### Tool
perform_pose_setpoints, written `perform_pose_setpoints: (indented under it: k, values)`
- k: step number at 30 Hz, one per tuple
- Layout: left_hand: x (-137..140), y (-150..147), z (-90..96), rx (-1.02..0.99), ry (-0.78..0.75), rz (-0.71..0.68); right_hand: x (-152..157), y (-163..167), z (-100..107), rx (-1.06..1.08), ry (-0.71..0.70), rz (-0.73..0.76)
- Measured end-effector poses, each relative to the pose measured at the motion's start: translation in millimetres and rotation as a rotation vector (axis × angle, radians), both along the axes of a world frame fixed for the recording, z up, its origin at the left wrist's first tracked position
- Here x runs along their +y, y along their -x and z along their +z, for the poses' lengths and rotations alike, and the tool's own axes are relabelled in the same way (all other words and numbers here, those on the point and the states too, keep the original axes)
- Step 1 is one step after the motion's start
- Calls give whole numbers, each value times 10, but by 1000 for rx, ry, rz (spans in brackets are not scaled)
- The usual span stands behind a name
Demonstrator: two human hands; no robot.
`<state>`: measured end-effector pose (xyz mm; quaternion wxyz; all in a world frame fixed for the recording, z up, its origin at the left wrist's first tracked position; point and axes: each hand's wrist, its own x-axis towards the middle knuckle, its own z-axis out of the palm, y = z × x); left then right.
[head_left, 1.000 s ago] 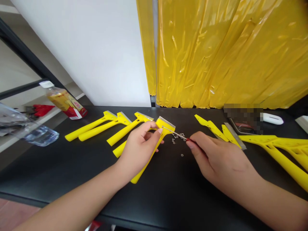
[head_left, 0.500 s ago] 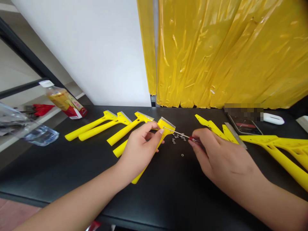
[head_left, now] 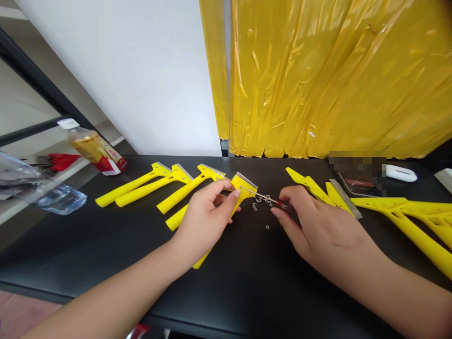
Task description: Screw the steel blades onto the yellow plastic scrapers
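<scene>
My left hand (head_left: 211, 205) is closed around a yellow scraper (head_left: 244, 184) with a metal blade along its top edge; the scraper's handle slants down beneath the palm. In my right hand (head_left: 310, 221) is a screwdriver (head_left: 263, 195) with a red handle, mostly covered by the fingers. Its thin shaft points left, and the tip meets the scraper's head near my left thumb. Small nuts and screws (head_left: 260, 201) lie on the black table below the shaft, and one nut (head_left: 267, 227) sits apart, nearer to me.
Several yellow scrapers (head_left: 141, 183) lie to the left. Yellow scraper parts (head_left: 399, 212) and a loose blade (head_left: 341, 195) are on the right. Behind them are a phone (head_left: 360, 186) and a white case (head_left: 400, 173). A drink bottle (head_left: 97, 147) and a clear bottle (head_left: 60, 197) stand left.
My right thumb and fingers have shifted slightly left around the screwdriver handle. The scraper and my left hand stay in place.
</scene>
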<state>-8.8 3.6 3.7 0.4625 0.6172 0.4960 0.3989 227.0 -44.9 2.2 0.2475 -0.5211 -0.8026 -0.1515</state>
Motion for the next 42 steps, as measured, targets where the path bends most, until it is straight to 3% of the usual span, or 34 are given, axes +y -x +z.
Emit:
perform_pose_setpoints:
  k: [8,13,17,19,24,26,28,33,36,38,39,42]
  values:
    - [-14,-2,15,21,-15,-7,-7,13,-6,11,36,51]
    - [-23,-7,-2,54,-17,-7,20,5,-24,141,215,122]
    - [-20,-14,-3,60,-58,-22,15,4,-34,170,223,123]
    - [-33,-16,12,69,-112,-25,-6,29,-5,329,378,121]
    - [-72,-18,49,111,-218,0,-27,118,118,1259,1189,233]
    - [-75,-17,53,110,-238,4,-18,126,118,1403,1306,276]
    - [-75,-14,57,116,-253,0,-16,113,80,1241,1162,232]
    - [-98,-8,73,160,-260,-14,-44,44,4,293,284,159]
    - [-124,-10,79,169,-254,-26,-56,26,37,5,-46,177]
    - [-142,-13,75,175,-252,-27,-64,31,68,18,-58,183]
    - [-151,-15,71,177,-257,-22,-68,38,83,96,17,186]
    - [-179,-28,59,163,-283,10,-73,72,130,610,543,188]
